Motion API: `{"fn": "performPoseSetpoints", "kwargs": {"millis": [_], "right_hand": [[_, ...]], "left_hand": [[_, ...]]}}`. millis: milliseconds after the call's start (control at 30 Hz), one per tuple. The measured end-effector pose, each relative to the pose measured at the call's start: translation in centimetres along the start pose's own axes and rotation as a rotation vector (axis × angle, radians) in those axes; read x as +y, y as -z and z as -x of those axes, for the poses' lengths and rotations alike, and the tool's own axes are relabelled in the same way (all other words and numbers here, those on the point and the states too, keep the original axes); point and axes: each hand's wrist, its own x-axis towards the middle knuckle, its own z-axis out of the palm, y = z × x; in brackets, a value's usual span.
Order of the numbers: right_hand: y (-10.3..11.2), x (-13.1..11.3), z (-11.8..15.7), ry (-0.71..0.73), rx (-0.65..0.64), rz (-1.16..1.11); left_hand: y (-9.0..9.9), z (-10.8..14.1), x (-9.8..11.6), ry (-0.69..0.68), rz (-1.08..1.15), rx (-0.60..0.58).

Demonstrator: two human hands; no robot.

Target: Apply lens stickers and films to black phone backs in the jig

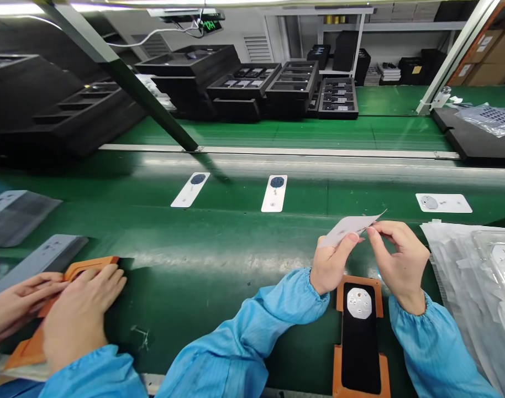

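In the head view, my left hand (329, 262) grips a thin white phone-sized film sheet (346, 228) between thumb and fingers, tilted above the bench. At the sheet's right end, the thumb and forefinger of my right hand (401, 260) pinch its corner, which curls up to a point. Below both hands a black phone-shaped panel (360, 354) lies in an orange holder (338, 365). An octagonal white piece (359, 303) with round holes covers the panel's camera area.
White printed cards (274, 194) lie spaced along the green belt (219, 254). Plastic sleeves (463, 265) are piled at right. At left a co-worker's hands (76, 309) hold another orange holder (32, 345). Black trays (244, 83) stand behind a metal rail; a slanted post (153, 105) crosses the left.
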Motion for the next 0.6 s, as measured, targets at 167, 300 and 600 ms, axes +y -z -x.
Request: {"fn": "performPoseSetpoints", "kwargs": {"millis": [167, 300, 600], "right_hand": [[0.1, -0.1, 0.0, -0.082, -0.031, -0.032], [0.1, -0.2, 0.0, -0.108, -0.046, -0.064], [-0.1, 0.1, 0.2, -0.078, -0.023, -0.096]], "left_hand": [[-0.2, 0.0, 0.3, 0.002, 0.019, -0.022], [-0.3, 0.1, 0.7, -0.022, -0.001, -0.035], [-0.1, 0.2, 1.0, -0.075, -0.125, -0.012]]}}
